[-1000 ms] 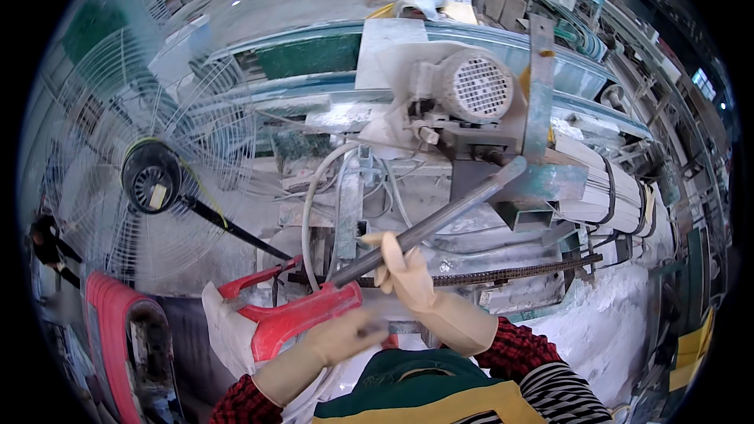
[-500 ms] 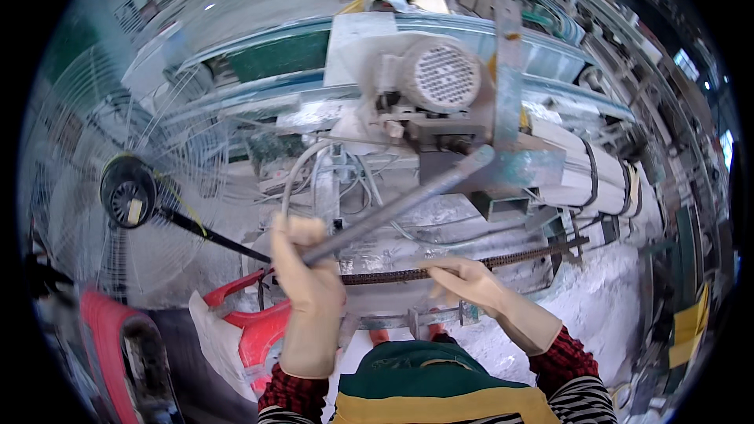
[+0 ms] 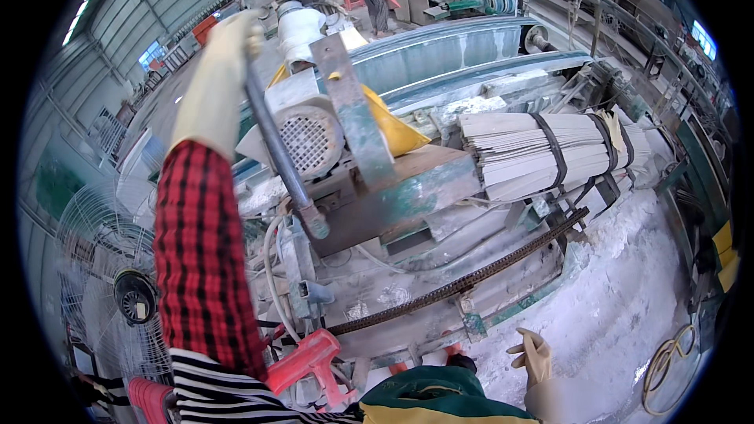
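Bar (image 3: 276,140) slants along motor's (image 3: 310,143) left side. Left hand (image 3: 236,38): fingers curled round its upper end. Right hand (image 3: 536,356): fingers loosely spread, empty. Bar probably stiff, heavy; best held there.

The view comes from a wide fisheye camera on the person's head, the left of a side-by-side pair. It faces forward and down, with the apron (image 3: 432,391) close at the lower edge, the motor (image 3: 310,141) farther out and the hall's wall (image 3: 173,1) distant at upper left. Straight edges bend toward the rim.
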### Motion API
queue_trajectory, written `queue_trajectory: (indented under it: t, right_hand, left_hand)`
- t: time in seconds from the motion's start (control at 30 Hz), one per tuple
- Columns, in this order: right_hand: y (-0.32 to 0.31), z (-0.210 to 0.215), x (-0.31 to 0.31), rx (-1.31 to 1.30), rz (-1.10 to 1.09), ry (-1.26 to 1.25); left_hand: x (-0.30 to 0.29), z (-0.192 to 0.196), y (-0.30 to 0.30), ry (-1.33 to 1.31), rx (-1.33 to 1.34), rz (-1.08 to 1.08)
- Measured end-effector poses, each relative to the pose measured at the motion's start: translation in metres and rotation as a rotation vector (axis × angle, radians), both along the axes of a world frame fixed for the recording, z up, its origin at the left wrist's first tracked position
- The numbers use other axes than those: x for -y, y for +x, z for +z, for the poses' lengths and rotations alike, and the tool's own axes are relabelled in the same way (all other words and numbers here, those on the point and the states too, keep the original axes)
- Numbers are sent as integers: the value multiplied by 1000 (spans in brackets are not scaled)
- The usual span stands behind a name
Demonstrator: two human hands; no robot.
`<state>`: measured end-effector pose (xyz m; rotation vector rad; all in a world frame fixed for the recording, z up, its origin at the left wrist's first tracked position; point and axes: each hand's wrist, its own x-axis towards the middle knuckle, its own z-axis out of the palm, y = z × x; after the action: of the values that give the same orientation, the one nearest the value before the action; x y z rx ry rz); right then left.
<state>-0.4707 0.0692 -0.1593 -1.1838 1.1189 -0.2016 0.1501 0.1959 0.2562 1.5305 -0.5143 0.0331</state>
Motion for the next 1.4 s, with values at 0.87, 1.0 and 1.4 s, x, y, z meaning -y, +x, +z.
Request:
queue_trajectory:
  t: [0.87,1.0,1.4]
  right_hand:
    - [290,108,-209,312,1146,-63]
    - [340,131,-270,527,866,174]
    - [348,163,-241,424,1127,116]
  left_hand:
    - [-260,-302,-319,1677,754,-1052]
    - [-310,-231,-280,1531,190,-828]
    - [-255,-250,-248,-1117,-559,420]
